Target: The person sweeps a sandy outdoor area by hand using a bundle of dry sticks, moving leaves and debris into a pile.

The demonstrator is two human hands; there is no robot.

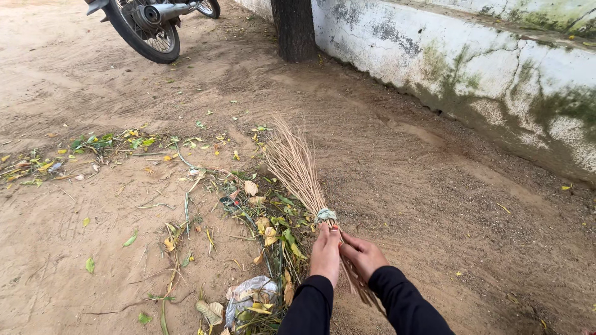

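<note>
**Sweeping litter with a twig broom, both hands on the bundle**

Gripping a bundled twig broom (304,186) low to the ground, bristle end fanned out away from the person, handle end running back under the wrists. Broom lies at a shallow angle so the spread tips drag flat on the dirt ground (434,205); holding it close to the cloth binding (325,215) looks like it gives control over the fan.

Left hand (326,251): closed around the sticks just behind the binding, fingers wrapped, painted nails showing at the top. Right hand (362,253): also closed on the bundle, just beside and slightly behind the left, fingers curled over the sticks. Hands touching or nearly so; cannot tell which. Both arms in dark long sleeves.

Broom position: centre of frame, tips near the edge of a leaf pile (267,217) of green and yellow leaves, stems and twigs, on the person's left side. The pile runs as a loose line toward the left, more leaf scatter (105,146) farther out. A crumpled plastic wrapper (248,298) sits in the pile near the left sleeve.

Ground on the right of the broom shows fine streak marks, few leaves.

Background: motorcycle rear wheel (146,31) top left, tree trunk (293,28) against a stained white low wall (472,68) running down the right.
</note>
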